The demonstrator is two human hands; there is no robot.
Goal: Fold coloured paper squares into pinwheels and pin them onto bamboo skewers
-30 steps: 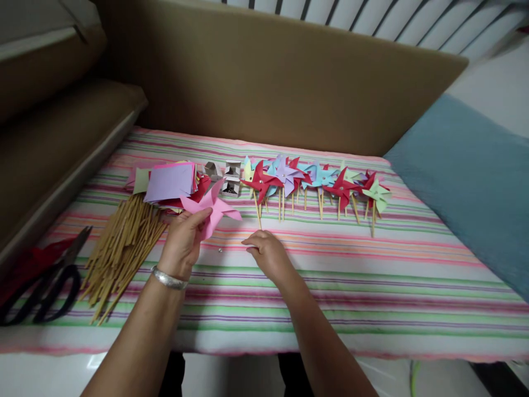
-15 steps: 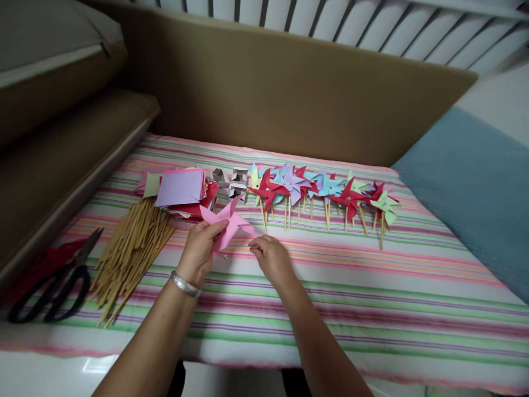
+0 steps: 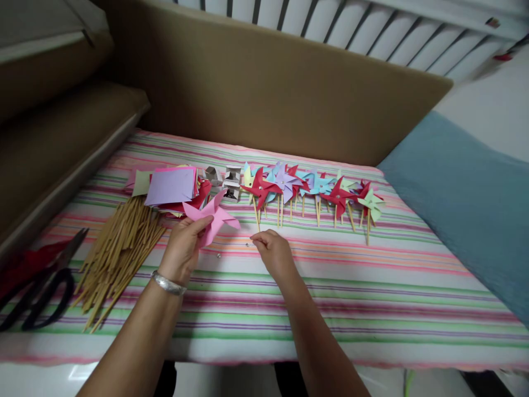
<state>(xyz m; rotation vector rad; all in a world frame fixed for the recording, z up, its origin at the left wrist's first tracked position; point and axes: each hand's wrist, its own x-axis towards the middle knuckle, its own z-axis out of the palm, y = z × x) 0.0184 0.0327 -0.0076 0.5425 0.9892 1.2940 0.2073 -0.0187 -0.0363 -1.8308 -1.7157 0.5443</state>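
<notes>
My left hand (image 3: 184, 245) is closed on a pink paper pinwheel head (image 3: 211, 214), held just above the striped cloth (image 3: 372, 286). My right hand (image 3: 273, 251) is pinched shut close to the pinwheel's right tip; what it pinches is too small to name. Two small silvery pins (image 3: 247, 244) lie on the cloth between my hands. A row of finished paper pinwheels on sticks (image 3: 314, 190) lies beyond my right hand.
A stack of coloured paper squares (image 3: 171, 186) and a pile of bamboo sticks (image 3: 119, 251) lie at the left. Black scissors (image 3: 39, 289) rest at the far left edge. A small box (image 3: 232, 179) stands behind the pinwheel head. A brown board (image 3: 268, 88) walls the back.
My right hand rose to the pink pinwheel's tip half a second ago and has dropped back a little toward the cloth. My left hand keeps hold of the pinwheel head.
</notes>
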